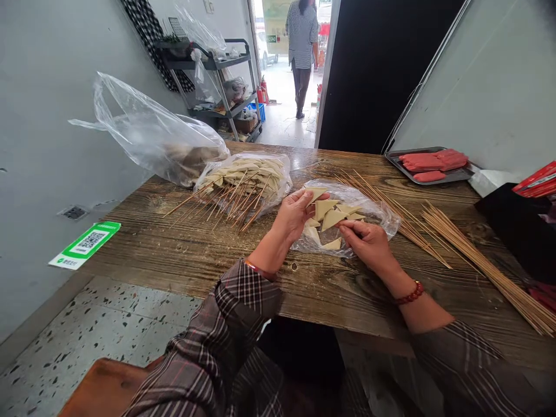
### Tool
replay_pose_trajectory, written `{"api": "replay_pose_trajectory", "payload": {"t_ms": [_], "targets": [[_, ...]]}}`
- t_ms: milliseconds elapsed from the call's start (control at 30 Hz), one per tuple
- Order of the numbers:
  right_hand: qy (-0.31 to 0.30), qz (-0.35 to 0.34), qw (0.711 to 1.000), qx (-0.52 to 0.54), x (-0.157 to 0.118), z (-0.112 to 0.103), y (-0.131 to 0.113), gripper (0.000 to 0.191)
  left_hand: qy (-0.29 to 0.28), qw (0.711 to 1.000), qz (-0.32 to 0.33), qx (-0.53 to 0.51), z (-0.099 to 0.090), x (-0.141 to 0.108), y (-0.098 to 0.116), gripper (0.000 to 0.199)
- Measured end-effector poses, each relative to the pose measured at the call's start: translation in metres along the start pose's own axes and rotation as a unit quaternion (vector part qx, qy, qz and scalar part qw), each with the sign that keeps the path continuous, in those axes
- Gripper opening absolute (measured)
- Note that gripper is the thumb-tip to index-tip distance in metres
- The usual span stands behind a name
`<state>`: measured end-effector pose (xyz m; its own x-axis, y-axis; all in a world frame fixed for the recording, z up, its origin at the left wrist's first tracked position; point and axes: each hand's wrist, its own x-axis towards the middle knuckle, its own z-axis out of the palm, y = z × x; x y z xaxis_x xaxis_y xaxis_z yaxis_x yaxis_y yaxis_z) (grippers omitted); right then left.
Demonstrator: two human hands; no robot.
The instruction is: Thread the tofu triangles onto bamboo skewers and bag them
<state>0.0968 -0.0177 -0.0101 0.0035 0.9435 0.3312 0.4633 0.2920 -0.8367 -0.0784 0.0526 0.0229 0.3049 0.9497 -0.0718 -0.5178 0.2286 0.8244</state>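
Observation:
My left hand pinches a pale triangular piece between thumb and fingers. Close to its right, my right hand has its thumb and fingertips closed on the corner of another triangular piece. Both hands are over a clear plastic bag that lies spread on the wooden table, with several loose triangles on it. Left of my hands, a pile of skewered triangles rests on a second plastic bag, its sticks pointing toward me. Whether a stick is in either hand is too small to tell.
Thin wooden skewers lie on the table at the right. A dark tray holds red packages. A large plastic bag stands at the back left. Beyond, a person is at the doorway beside a shelf cart.

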Motion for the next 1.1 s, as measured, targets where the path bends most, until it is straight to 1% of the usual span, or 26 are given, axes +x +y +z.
{"api": "replay_pose_trajectory", "payload": {"t_ms": [100,267,333,400,467,533,633,667,700,733,767,833,900,933,967,1000,1033,1100], "targets": [[0.005,-0.001,1.0,-0.003,0.001,0.0,-0.001,0.026,-0.001,1.0,-0.021,-0.009,-0.001,0.0,0.001,0.017],[0.022,0.0,1.0,-0.021,0.002,-0.001,0.004,0.028,0.025,0.998,-0.052,-0.022,-0.003,0.004,0.004,0.028],[0.032,0.004,0.999,-0.024,0.003,-0.003,0.006,0.027,0.042,0.998,-0.04,-0.008,-0.004,0.006,0.006,0.026],[0.044,0.016,0.999,-0.017,0.005,-0.007,0.008,0.028,0.064,0.998,-0.009,0.022,-0.006,0.007,0.009,0.021],[0.062,0.03,0.998,-0.001,0.006,-0.012,0.008,0.028,0.074,0.995,0.02,0.061,-0.008,0.007,0.011,0.018],[0.081,0.042,0.996,0.011,0.008,-0.016,0.008,0.028,0.06,0.992,0.036,0.102,-0.008,0.007,0.012,0.017],[0.096,0.042,0.994,0.015,0.011,-0.021,0.008,0.029,0.001,0.982,0.044,0.186,-0.007,0.007,0.007,0.015],[0.099,0.039,0.994,0.016,0.011,-0.022,0.007,0.03,-0.021,0.971,0.047,0.231,-0.006,0.006,0.004,0.012],[0.101,0.034,0.994,0.015,0.012,-0.022,0.007,0.031,-0.043,0.955,0.052,0.288,-0.005,0.006,0.001,0.009],[0.103,0.03,0.994,0.015,0.012,-0.023,0.007,0.031,-0.066,0.931,0.062,0.353,-0.003,0.005,-0.003,0.005],[0.105,0.027,0.994,0.015,0.012,-0.023,0.006,0.032,-0.09,0.9,0.076,0.419,-0.002,0.004,-0.006,0.003],[0.105,0.025,0.994,0.013,0.012,-0.023,0.005,0.032,-0.146,0.827,0.11,0.532,0.0,0.001,-0.013,0.004],[0.099,0.026,0.995,0.01,0.012,-0.022,0.005,0.032,-0.201,0.761,0.128,0.604,0.002,-0.003,-0.019,0.005],[0.095,0.027,0.995,0.01,0.012,-0.022,0.006,0.032,-0.222,0.736,0.127,0.628,0.003,-0.005,-0.021,0.006],[0.091,0.026,0.995,0.011,0.012,-0.021,0.006,0.032,-0.234,0.717,0.12,0.645,0.004,-0.007,-0.023,0.007],[0.087,0.026,0.996,0.011,0.012,-0.021,0.007,0.032,-0.241,0.706,0.112,0.657,0.005,-0.009,-0.024,0.009],[0.085,0.027,0.996,0.012,0.012,-0.021,0.007,0.032,-0.241,0.703,0.105,0.66,0.006,-0.01,-0.024,0.01],[0.085,0.031,0.996,0.008,0.012,-0.021,0.008,0.032,-0.237,0.717,0.1,0.648,0.007,-0.013,-0.025,0.014]]}}
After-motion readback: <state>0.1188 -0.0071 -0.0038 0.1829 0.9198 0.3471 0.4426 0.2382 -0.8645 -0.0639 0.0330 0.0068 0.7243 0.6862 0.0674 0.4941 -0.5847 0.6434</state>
